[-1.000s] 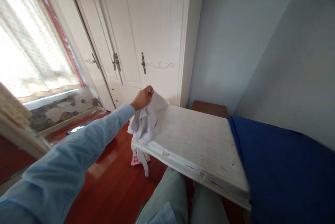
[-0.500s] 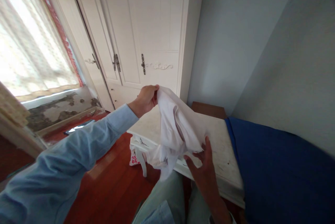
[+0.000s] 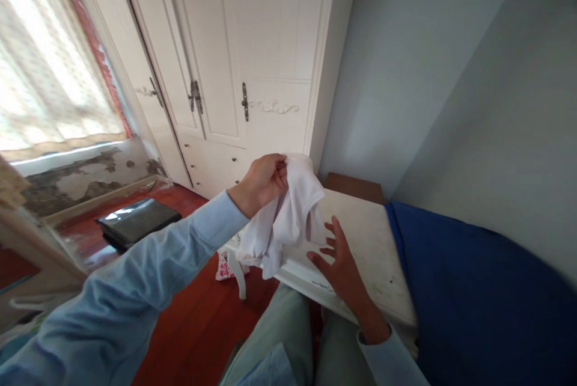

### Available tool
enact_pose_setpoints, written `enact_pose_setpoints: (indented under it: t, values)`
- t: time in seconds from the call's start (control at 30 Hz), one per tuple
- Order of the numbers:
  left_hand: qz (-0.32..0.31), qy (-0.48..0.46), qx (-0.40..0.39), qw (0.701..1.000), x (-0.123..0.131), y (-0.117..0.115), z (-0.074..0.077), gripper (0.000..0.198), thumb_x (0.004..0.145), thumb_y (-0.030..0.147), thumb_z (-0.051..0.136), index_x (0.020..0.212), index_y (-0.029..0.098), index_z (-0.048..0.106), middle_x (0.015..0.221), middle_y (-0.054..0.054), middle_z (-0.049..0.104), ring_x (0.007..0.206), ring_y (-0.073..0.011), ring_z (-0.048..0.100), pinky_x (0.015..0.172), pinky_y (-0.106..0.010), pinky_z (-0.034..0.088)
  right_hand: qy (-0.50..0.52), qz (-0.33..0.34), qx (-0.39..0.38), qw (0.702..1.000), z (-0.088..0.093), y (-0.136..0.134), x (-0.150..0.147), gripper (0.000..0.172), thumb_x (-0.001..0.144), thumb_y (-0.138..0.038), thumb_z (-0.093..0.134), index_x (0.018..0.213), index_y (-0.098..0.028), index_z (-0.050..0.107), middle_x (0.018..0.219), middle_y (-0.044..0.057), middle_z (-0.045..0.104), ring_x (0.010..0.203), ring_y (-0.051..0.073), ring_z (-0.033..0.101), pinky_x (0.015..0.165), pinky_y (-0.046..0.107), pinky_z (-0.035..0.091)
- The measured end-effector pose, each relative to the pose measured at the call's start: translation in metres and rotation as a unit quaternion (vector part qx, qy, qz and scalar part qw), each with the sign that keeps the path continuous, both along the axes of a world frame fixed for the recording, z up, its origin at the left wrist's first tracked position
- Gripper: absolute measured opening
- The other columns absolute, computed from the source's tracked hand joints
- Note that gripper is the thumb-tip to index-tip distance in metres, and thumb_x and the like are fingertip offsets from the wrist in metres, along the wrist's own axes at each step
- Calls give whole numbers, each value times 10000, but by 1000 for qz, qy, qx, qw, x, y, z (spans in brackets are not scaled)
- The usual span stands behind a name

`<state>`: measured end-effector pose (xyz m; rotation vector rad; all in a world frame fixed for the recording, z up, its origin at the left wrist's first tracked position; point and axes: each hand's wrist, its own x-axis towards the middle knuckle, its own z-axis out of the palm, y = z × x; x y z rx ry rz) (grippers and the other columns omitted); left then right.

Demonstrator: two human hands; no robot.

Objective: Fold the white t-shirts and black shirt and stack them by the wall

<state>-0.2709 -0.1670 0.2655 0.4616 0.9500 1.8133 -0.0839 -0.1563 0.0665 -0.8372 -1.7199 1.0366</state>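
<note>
Head view shows a white cloth (image 3: 295, 211) hanging in loose folds above the near left part of a white table (image 3: 369, 254); its lower folds overlap the front edge, and contact with the tabletop cannot be confirmed. The left hand (image 3: 262, 183) grips the cloth at its upper edge, fingers curled and thumb pressed against the fabric. The right hand (image 3: 339, 263) is beside the cloth's right side, fingers spread and grasping nothing; whether a fingertip touches the fabric cannot be determined. Dark marks are noted on the tabletop. Blue fabric (image 3: 473, 290) covers the table's right end. A brown box-like item (image 3: 354, 187) is behind the table. A bag with red lettering (image 3: 224, 268) lies by the table leg (image 3: 237, 278). Beyond is a white wardrobe (image 3: 274, 31); farther left, a dark ribbed case (image 3: 139, 220) rests on the reddish floor (image 3: 180, 326).
</note>
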Motion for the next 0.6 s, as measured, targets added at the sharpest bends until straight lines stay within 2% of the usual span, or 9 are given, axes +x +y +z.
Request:
enact_pose_setpoints:
  t: [0.07,0.13,0.2,0.27,0.33,0.37,0.47,0.6]
  values:
    - [-20,12,14,1000,4,-5,0,229,854,4,465,675,140,510,534,20,491,447,-83,497,484,-181,467,6,-12,26,1000,0,4,-8,518,801,-345,645,1295,-199,584,1257,138,631,1061,283,621,862,412,527]
    - [-33,33,29,998,1,-8,-1,200,854,26,478,692,129,536,568,4,525,492,-91,531,514,-191,479,30,-13,40,999,3,5,-7,275,829,-321,573,1041,-191,691,1035,95,710,946,264,639,814,379,520]
    - [-16,63,46,997,-9,-8,-7,172,840,46,505,696,131,548,593,0,549,518,-95,541,517,-195,466,80,-29,17,996,9,5,0,196,812,-316,581,917,-199,698,915,55,721,838,233,638,744,337,510]
    - [39,93,61,993,-25,-3,-20,150,805,68,557,679,148,540,587,18,541,500,-87,508,474,-190,414,158,-69,-37,984,18,8,14,182,774,-336,627,891,-209,685,850,23,716,761,205,631,683,304,497]
    - [91,105,47,989,-41,6,-38,144,757,76,597,664,161,527,572,38,518,477,-80,473,440,-191,364,215,-111,-95,966,31,16,30,209,747,-365,660,897,-221,682,806,4,712,722,197,635,655,297,494]
    - [99,102,18,990,-47,12,-49,143,733,73,604,658,164,523,571,40,513,472,-79,469,438,-193,355,224,-125,-112,960,37,23,39,232,738,-383,671,907,-225,688,802,3,715,728,204,644,660,305,500]
    - [68,89,-69,991,-54,29,-85,166,667,57,609,625,169,494,551,33,497,451,-91,475,427,-207,345,186,-130,-118,967,52,51,63,268,720,-414,689,910,-227,718,833,18,734,823,244,674,737,345,525]
    - [39,86,-108,990,-42,43,-130,173,646,92,650,681,172,501,617,14,544,514,-111,550,494,-215,416,129,-106,-148,975,55,87,81,172,730,-390,680,778,-230,723,776,29,733,917,281,680,812,363,538]
